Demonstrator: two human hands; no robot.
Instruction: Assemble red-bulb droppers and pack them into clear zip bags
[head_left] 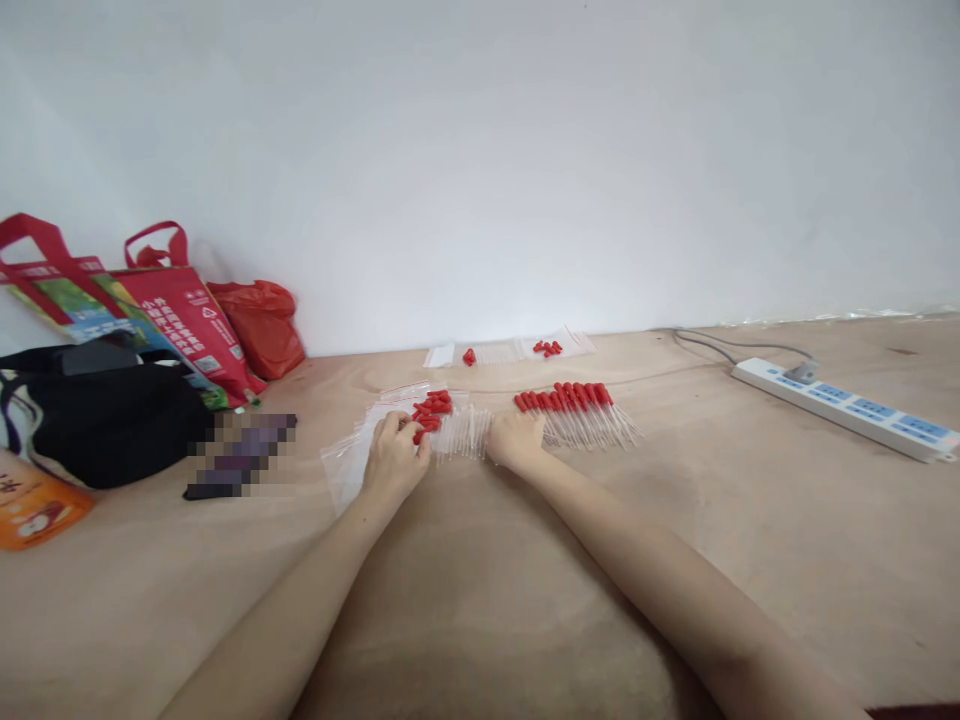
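Here the left hand is resting by a small heap of red pieces, its fingers curling at the near side; whether that grip is closing on one, I cannot tell. The heap is lying at the right end of some clear plastic bags, and those are spreading over the counter. Across to the right hand, and it is resting at the right end of a bunch of thin pale sticks; its fingertips are hiding, so that grip I cannot tell either. Just right of it, a row of red-topped sticks is fanning out, red ends pointing far, pale ends near. Beyond, more red pieces are sitting in or on a clear bag near the wall. Far right, a power strip is lying at a slant; left, a black bag is slumping on the counter.
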